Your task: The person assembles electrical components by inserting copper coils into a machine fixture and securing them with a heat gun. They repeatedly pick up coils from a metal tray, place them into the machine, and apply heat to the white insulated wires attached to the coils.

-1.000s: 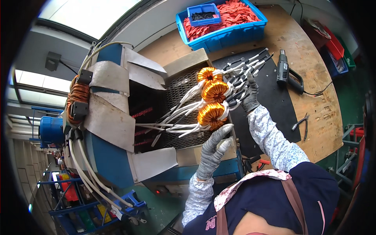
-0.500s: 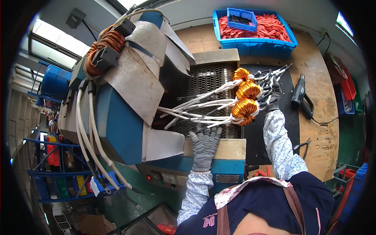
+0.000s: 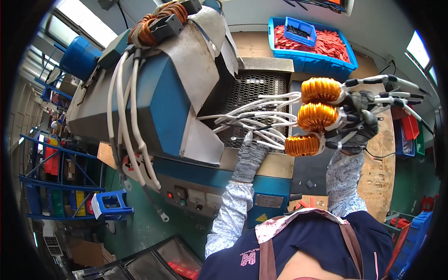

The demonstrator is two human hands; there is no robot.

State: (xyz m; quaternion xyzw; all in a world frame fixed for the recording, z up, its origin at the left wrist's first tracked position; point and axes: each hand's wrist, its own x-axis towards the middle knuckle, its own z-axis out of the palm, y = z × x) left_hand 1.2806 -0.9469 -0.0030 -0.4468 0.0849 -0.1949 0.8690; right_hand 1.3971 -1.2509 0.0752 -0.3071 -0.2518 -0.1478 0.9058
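Three copper-wound toroidal coils (image 3: 318,116) hang in a row above the right end of the wire-mesh bed (image 3: 261,88). My right hand (image 3: 361,123), in a dark grey glove, is closed round the bundled leads on their right side. Black-sleeved lead ends (image 3: 396,95) stick out past it. From the coils' left side, white leads (image 3: 252,114) trail over the mesh toward the machine opening. My left hand (image 3: 252,156), in a striped grey glove, is at the front rim of the mesh, its fingers closed at the lower white leads. Its fingertips are partly hidden.
A blue-and-grey machine (image 3: 154,98) with hanging cables fills the left. Behind the mesh stands a blue bin (image 3: 308,65) of red pieces, with a smaller blue tray (image 3: 300,31) inside. A black mat (image 3: 310,172) lies on the wooden table (image 3: 380,182). A blue stool (image 3: 112,203) stands lower left.
The coils have risen toward me and shifted right, with my right hand gripping their leads. The white leads have slid right over the mesh. My left hand has moved slightly and its fingers have drawn in.
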